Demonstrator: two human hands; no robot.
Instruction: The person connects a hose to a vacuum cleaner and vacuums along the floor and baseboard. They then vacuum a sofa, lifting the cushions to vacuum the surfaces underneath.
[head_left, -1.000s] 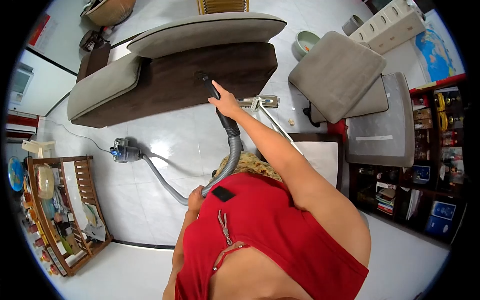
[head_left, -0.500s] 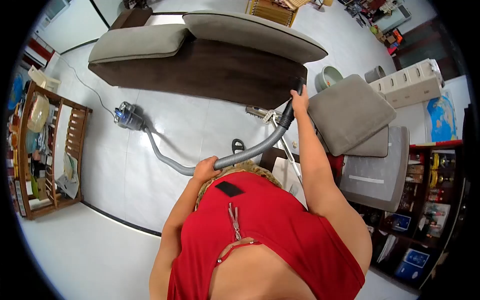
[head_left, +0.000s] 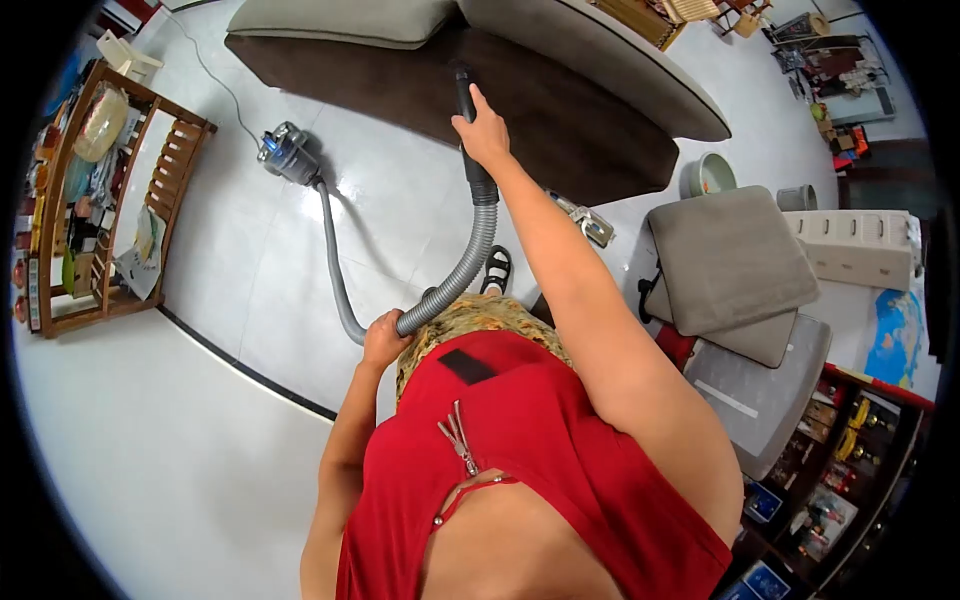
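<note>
My right hand [head_left: 484,132] is closed round the black handle [head_left: 476,182] of a vacuum cleaner hose, with the arm stretched forward. The handle's tip meets the dark brown sofa seat [head_left: 575,125] near its middle. From the handle, the grey ribbed hose [head_left: 462,268] curves down towards my waist, where my left hand [head_left: 384,340] grips it. Beyond that hand it runs on to the blue and grey vacuum cleaner [head_left: 289,155] on the tiled floor. Grey back cushions [head_left: 600,55] line the sofa's far side.
Grey seat cushions [head_left: 735,262] are stacked to the right, beside a white drawer unit [head_left: 850,232]. A green basin [head_left: 712,174] sits by the sofa's end. On the left stands a loaded wooden rack [head_left: 175,170]. The power cord [head_left: 215,75] trails behind the vacuum cleaner.
My right hand has moved the hose handle leftward from the sofa's right end to the middle of the seat. The hose bends more steeply, and the view has shifted. My left hand keeps its grip.
</note>
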